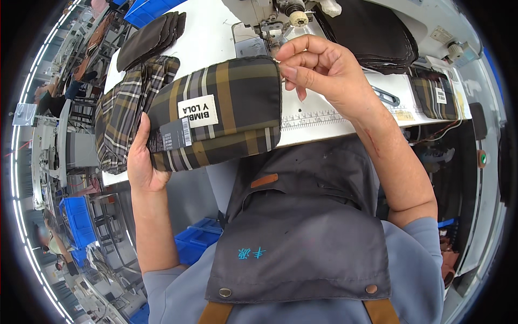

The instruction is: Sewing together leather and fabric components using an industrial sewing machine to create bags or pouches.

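A plaid fabric pouch (pixel 237 102) in black, olive, brown and white is tilted over the table's front edge. It carries a white sewn label (pixel 208 116) and a dark paper tag (pixel 170 135) with a barcode. My left hand (pixel 144 156) grips the pouch's left end, thumb on the front face, the other fingers hidden behind. At the pouch's upper right corner is my right hand (pixel 318 70), its thumb and index finger drawn close together and the other fingers curled. Whether they pinch the pouch's edge or a thread is too small to tell.
Just beyond the pouch stands a sewing machine (pixel 270 27). Plaid pieces (pixel 121 108) lie at left, below dark cut panels (pixel 151 40). More dark panels (pixel 372 38) are stacked at right, near thread snips (pixel 386 96) and another plaid pouch (pixel 434 97). A ruler strip (pixel 313 120) marks the table edge.
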